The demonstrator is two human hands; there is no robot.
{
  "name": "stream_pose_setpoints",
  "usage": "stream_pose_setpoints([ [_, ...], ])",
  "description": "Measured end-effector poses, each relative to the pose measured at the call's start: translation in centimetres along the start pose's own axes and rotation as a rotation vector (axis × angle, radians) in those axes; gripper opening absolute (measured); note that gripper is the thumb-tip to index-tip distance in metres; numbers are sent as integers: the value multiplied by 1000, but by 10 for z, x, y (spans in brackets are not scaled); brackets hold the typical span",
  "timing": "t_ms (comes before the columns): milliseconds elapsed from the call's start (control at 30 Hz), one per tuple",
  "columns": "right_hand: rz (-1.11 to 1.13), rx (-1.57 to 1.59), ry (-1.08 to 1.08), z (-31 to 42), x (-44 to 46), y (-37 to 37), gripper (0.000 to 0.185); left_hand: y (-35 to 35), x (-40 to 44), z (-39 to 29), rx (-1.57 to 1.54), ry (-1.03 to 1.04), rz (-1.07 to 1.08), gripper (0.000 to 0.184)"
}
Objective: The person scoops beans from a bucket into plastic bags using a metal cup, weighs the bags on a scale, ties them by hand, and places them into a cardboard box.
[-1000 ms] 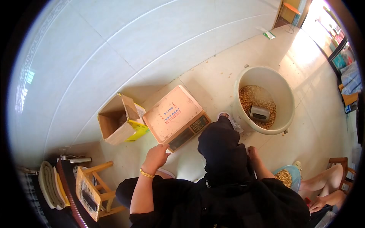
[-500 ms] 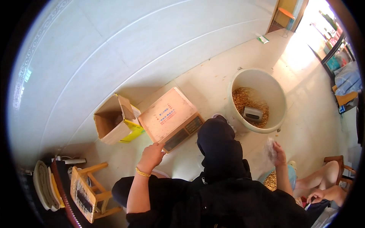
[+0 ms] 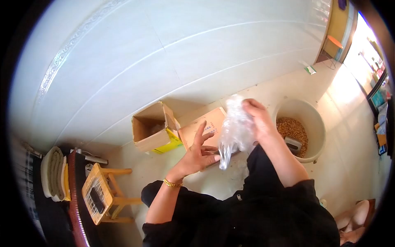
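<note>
1. Above the scale (image 3: 191,132), the right hand (image 3: 260,118) gripped a clear plastic bag (image 3: 238,128) — within reach of its pair.
2. The left hand (image 3: 196,157) spread its fingers — contact with the bag unclear.

A clear, thin plastic bag (image 3: 238,128) is in the right hand (image 3: 257,119), crumpled and creased, shiny along its folds. Its wide upper part bunches beside the fingers, and its lower part narrows to a wrinkled tip pointing at the near side, beside the thumb of the spread left hand (image 3: 199,155); whether they touch is unclear. Behind the bag, partly hidden, the flat, pale orange scale (image 3: 190,132) lies on the floor, its top printed with small blue and red characters.
</note>
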State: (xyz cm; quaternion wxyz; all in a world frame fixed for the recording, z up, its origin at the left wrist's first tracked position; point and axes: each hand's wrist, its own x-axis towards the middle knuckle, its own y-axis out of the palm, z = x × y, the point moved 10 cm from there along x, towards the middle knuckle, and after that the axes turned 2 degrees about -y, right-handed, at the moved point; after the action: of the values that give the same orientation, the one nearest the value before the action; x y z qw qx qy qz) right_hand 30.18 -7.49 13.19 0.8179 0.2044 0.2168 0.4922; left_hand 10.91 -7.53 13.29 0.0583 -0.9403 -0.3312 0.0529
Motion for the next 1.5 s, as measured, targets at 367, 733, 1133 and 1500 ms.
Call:
stream_pose_setpoints([
  [367,-70,-565,269,-130,92,0,20,-79,5,92,-672,-299,-289,72],
  [733,272,-335,380,-145,65,58,27,-62,26,135,-260,-363,-357,39],
  [1133,813,-1899,-496,-119,39,88,32,-73,19,116,-83,-361,-286,19],
  [1500,565,-1464,-470,-78,-1,104,51,-69,5,111,-546,-436,-390,20],
])
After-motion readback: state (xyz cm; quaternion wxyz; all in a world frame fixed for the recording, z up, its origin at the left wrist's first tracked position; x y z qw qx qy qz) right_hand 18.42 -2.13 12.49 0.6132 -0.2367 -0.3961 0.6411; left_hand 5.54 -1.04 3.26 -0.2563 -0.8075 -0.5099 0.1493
